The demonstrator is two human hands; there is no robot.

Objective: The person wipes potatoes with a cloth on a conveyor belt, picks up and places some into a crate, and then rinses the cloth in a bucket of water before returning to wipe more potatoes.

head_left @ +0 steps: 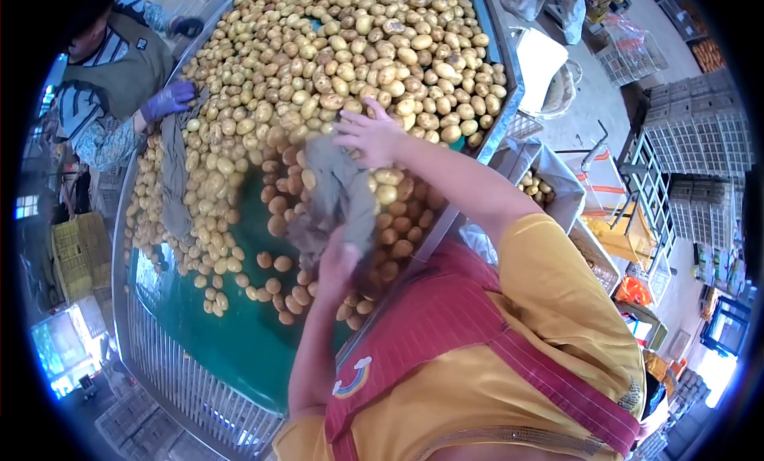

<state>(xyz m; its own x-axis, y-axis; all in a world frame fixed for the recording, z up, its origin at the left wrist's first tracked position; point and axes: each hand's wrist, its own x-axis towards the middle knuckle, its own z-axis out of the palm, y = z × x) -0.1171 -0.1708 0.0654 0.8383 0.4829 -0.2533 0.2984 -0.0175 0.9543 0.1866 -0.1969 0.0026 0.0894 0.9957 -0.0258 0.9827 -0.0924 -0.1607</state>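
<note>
Many round yellow-brown potatoes (358,47) cover a green-bottomed metal table (215,342). A grey cloth (338,186), partly blurred, lies bunched over the potatoes in front of me. My left hand (338,262) is closed on the cloth's lower end, its fingers partly hidden. At the cloth's upper end, my right hand (372,135) rests palm down with its fingers spread, over the cloth's edge and the potatoes. Browner potatoes lie around the cloth on its near side.
Across the table at the left, a co-worker with a purple glove (167,101) touches another grey cloth (175,175). A metal rim (513,87) borders the table. Stacked crates (700,127), a lined container of potatoes (557,182) and a white basket (561,91) stand at the right.
</note>
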